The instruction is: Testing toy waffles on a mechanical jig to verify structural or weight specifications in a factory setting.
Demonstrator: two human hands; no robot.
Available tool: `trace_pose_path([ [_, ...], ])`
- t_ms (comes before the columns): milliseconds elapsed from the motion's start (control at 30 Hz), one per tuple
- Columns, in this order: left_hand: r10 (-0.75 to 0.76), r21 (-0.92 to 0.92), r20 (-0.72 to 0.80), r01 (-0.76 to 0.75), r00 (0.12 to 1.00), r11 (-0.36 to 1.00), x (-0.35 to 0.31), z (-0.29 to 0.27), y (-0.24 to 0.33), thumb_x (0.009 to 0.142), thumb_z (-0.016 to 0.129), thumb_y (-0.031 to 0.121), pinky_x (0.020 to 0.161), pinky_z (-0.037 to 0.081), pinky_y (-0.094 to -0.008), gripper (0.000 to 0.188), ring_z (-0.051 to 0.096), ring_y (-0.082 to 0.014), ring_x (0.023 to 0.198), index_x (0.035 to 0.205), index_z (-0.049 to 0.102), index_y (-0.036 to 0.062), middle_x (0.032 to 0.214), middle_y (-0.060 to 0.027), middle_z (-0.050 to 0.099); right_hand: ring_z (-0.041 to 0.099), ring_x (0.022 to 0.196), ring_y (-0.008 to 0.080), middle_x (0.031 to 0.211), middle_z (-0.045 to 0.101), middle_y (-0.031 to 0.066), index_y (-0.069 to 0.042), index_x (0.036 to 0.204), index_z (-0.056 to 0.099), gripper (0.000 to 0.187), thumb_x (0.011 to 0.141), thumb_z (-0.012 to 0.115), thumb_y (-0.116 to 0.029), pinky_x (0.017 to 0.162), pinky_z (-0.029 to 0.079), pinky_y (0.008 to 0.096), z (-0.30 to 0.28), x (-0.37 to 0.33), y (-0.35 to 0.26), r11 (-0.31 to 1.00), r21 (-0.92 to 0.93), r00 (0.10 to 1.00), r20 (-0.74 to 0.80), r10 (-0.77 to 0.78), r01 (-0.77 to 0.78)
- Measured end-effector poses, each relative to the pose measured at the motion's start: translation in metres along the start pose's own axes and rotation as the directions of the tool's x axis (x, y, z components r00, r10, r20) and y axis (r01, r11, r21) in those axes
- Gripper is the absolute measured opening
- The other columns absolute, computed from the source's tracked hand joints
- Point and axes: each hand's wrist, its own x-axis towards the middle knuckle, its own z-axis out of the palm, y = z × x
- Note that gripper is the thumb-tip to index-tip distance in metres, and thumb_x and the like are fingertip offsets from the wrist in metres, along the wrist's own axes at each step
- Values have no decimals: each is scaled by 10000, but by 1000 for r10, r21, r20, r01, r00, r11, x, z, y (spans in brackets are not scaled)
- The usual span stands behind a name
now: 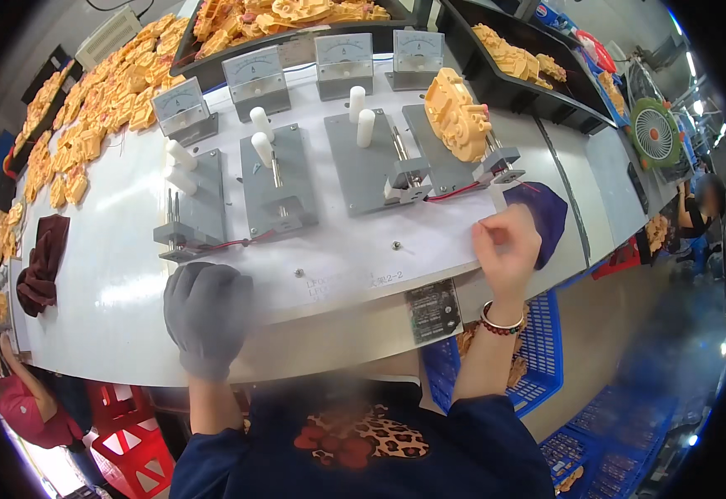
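1. The left hand [206, 314], in a dark grey glove, rests curled on the near edge of the white table [113, 274], grasping nothing.
2. The right hand [506, 241] is bare, with a beaded bracelet [502, 323] at the wrist. It is loosely closed at the table's near right edge, touching the white board just beside a dark blue cloth [546, 212]. Whether it pinches anything small I cannot tell.
3. Four grey test fixtures [279, 183] stand in a row across the middle of the table, each with white pegs and a meter [255, 76] behind it.
4. Only the rightmost fixture is loaded: an orange moulded part [456, 116] sits on it, well beyond the right hand.
5. Judging by this, the step in hand is a pause between loads, one part seated and three fixtures bare.
6. The next move likely calls for reaching to the heaps of orange parts [88, 116] along the far left edge, then setting a part squarely over the pegs.
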Motion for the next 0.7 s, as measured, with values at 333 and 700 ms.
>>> trace_pose_path([
  [333, -17, -34, 24, 18, 1000, 999, 3, -2, 3, 757, 655, 8, 585, 420, -320, 37, 541, -213, 646, 775, 622, 12, 742, -91, 581, 437, 690, 50, 767, 532, -17, -3, 932, 613, 85, 858, 653, -22, 624, 348, 199, -16, 0, 0, 883, 308, 933, 179, 311, -354],
  [700, -6, -17, 25, 6, 1000, 1000, 3, -2, 4, 740, 655, 0, 599, 428, -335, 49, 550, -231, 656, 773, 624, 16, 744, -94, 581, 458, 724, 64, 802, 555, -9, 19, 943, 597, 72, 893, 641, -9, 675, 383, 197, -17, 4, 1, 864, 325, 919, 220, 326, -384],
])
